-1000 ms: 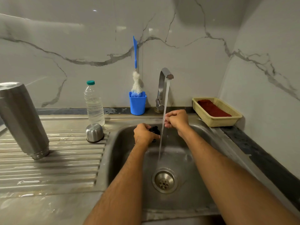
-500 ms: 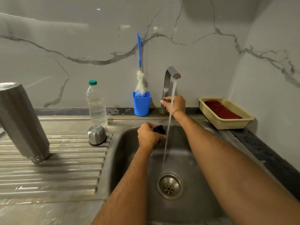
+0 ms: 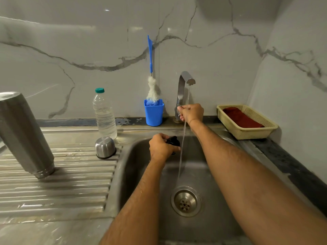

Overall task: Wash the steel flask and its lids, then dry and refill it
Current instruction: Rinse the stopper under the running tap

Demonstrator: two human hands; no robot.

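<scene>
So going left to right: your steel flask (image 3: 23, 133) is already standing upside down on the ribbed draining board (image 3: 58, 184), mouth down, so I'd guess the body's washed and draining. Next to it the small steel cap (image 3: 105, 147) sits upside down too, right in front of the water bottle (image 3: 104, 114), looks done as well. Your left hand (image 3: 161, 147) is over the sink (image 3: 123, 174), fingers curled tight round the black inner lid (image 3: 173, 140), holding it just beside the thin stream of water. Your right hand (image 3: 191, 113) is up at the tap (image 3: 184, 92), fingers pinched on the lever at its base, probably shutting it off. If so, washing's about wrapped up. Drying is still ahead, likely with that red cloth (image 3: 241, 117) in the basket (image 3: 254, 132), then the refill.
</scene>
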